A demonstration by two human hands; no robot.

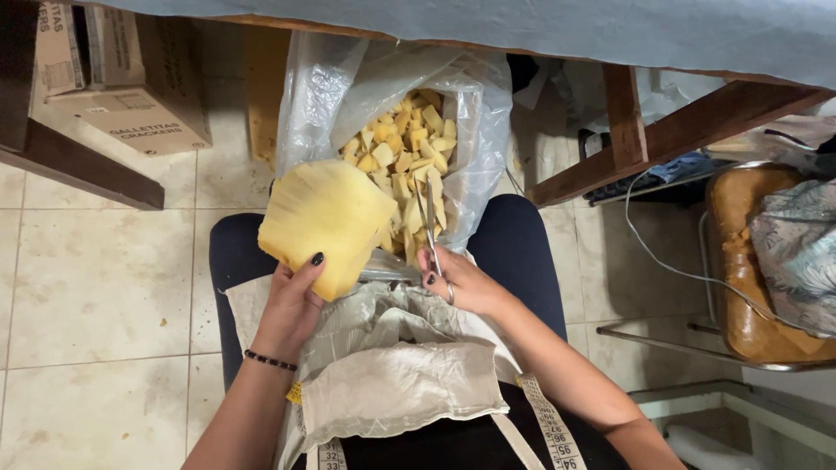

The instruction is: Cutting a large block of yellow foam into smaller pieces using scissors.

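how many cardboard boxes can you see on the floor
2. One cardboard box lies on the floor tiles at upper left; a second box sits behind it in the corner, cut off by the frame. More may be hidden.

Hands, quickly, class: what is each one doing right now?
Left hand: closed on a yellow foam block.
Right hand: closed on scissors, blades over the bag of foam pieces.

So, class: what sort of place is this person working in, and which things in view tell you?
Probably a home sewing or craft workshop. A measuring tape hangs over the lap, the right hand holds scissors, the left hand holds a yellow foam block, and cut pieces fill a plastic bag.
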